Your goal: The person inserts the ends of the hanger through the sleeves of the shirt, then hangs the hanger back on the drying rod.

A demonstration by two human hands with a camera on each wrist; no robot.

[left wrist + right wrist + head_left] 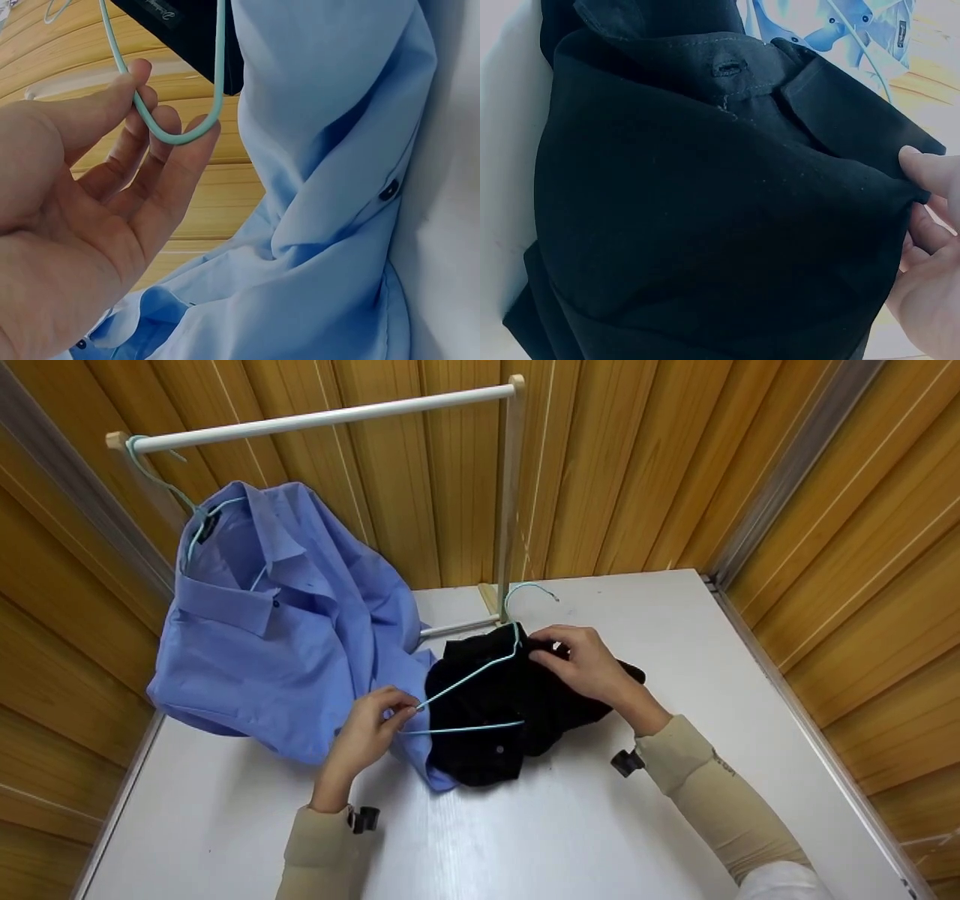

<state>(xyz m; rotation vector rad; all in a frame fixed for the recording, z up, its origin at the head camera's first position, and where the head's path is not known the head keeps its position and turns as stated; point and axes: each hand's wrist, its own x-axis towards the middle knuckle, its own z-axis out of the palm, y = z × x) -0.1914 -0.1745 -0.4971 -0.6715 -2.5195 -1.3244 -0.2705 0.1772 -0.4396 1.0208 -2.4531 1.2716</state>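
My left hand [367,731] pinches one end of a pale green wire hanger [465,728]; the left wrist view shows the rounded end [180,139] between thumb and fingers. The hanger's hook points up toward the back, and its other end is hidden in a black shirt [480,765] bunched on the table. My right hand [585,664] pinches the black shirt's edge near the collar [855,112], thumb on top. Left of them, a light blue shirt [300,660] hangs from a second hanger [161,480], its lower part lying beside and under the black shirt.
A clothes rack with a white top bar [330,417] and wooden post [511,502] stands at the back of the white table [720,682]. The blue shirt's hanger hooks on the bar's left end. Wood-patterned walls [622,472] enclose the back and sides.
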